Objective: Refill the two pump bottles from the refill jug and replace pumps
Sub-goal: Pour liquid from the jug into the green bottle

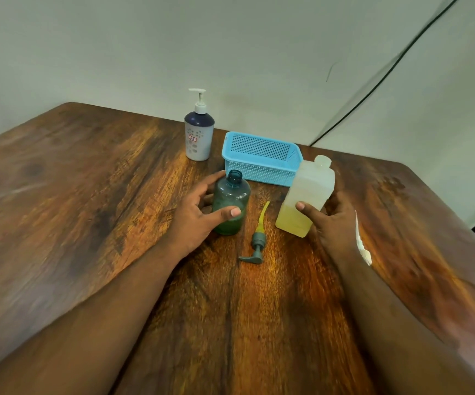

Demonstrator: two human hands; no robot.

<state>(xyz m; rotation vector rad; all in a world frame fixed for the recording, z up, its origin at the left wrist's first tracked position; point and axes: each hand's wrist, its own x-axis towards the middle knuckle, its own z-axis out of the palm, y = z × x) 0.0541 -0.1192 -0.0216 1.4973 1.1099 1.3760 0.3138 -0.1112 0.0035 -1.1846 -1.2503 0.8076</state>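
Wooden table: dark brown w/ streaky orange-amber grain, brightest down the middle.

Teal-green see-through pump bottle at table centre, darker green liquid in the bottom.

Right of that bottle: grey pump head w/ yellow-tinted dip tube.

Further right: translucent white refill jug, pale yellow liquid in lower part, whitish cap.

Behind bottle: sky-blue plastic basket, fine square mesh pattern on walls & floor.

Behind-left of bottle: pale grey pump bottle, navy shoulder, white pump, scattered grey dots, small red-bordered white label.

White speckled patch right of jug.

Wall off-white; thin black cable across it.
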